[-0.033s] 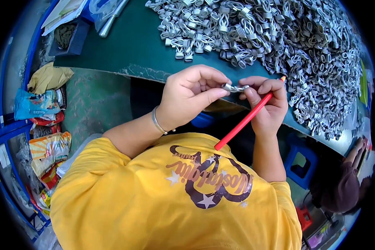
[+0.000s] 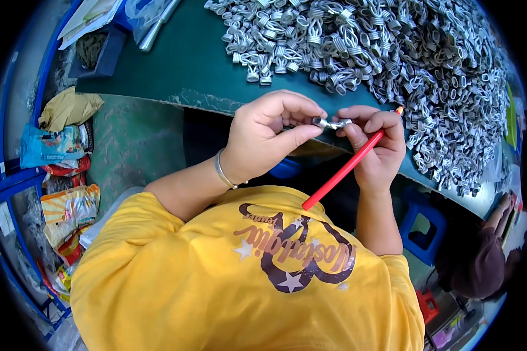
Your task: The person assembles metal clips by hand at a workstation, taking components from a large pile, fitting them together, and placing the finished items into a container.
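Observation:
Between my two hands, over the table's near edge, is a small silver metal link (image 2: 332, 124) with a ring-like end and a twisted middle. My left hand (image 2: 275, 126) pinches its left end between thumb and fingertips. The other end sits between the thumb and fingers of my right hand (image 2: 375, 140). That same hand also keeps a long red pen-like stick (image 2: 342, 171) tucked slantwise through its fingers. Its orange-and-white tip points up and away, and its red end reaches down toward my yellow shirt.
A large heap of similar metal links (image 2: 386, 52) covers the far and right part of the green table (image 2: 175, 64). A blue-grey box (image 2: 102, 55) stands at the far left. Bagged packages (image 2: 70, 213) fill a blue rack at left. A blue stool (image 2: 421, 225) and another person (image 2: 480, 263) are at right.
The metal link has turned slightly between my fingers, so its left end shows more of its opening. Both hands stay in nearly the same place.

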`<state>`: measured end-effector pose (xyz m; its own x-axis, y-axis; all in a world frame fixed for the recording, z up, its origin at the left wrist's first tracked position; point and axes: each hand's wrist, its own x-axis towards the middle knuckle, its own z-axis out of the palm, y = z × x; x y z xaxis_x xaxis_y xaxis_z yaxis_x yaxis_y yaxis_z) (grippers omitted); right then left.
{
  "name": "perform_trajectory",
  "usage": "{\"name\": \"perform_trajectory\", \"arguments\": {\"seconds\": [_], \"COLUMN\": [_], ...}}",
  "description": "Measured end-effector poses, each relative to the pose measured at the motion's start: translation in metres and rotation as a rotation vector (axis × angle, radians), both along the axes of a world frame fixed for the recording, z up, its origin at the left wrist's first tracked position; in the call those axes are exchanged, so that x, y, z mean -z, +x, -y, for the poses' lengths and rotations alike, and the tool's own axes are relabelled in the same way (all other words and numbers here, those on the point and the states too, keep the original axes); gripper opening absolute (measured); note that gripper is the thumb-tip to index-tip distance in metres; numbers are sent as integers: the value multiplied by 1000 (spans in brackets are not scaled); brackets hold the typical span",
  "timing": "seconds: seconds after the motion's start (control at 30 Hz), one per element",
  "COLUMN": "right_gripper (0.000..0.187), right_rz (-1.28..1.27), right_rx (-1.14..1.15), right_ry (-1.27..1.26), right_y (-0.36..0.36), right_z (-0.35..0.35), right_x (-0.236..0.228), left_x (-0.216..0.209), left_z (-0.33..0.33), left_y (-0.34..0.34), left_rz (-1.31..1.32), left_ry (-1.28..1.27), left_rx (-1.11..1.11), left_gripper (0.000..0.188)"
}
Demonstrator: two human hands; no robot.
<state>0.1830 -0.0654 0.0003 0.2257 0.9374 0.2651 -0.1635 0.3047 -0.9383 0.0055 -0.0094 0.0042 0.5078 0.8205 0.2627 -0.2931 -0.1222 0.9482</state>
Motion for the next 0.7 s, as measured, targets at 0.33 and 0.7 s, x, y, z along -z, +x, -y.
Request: {"name": "perform_trajectory", "arguments": {"seconds": [0.33,0.7], "right_gripper": [40,33], "right_rz": [80,276], "right_rx": [93,70], "right_ry": [233,176], "right_y": [-11,-7], "right_z": [2,5], "right_x": [8,10], "left_x": [4,3], "left_z": [-1,8], "left_y": [-3,-9], "left_rz": [-118,58], "left_ry": [114,123], "left_rx": [-52,-20], "left_gripper": [19,36]}}
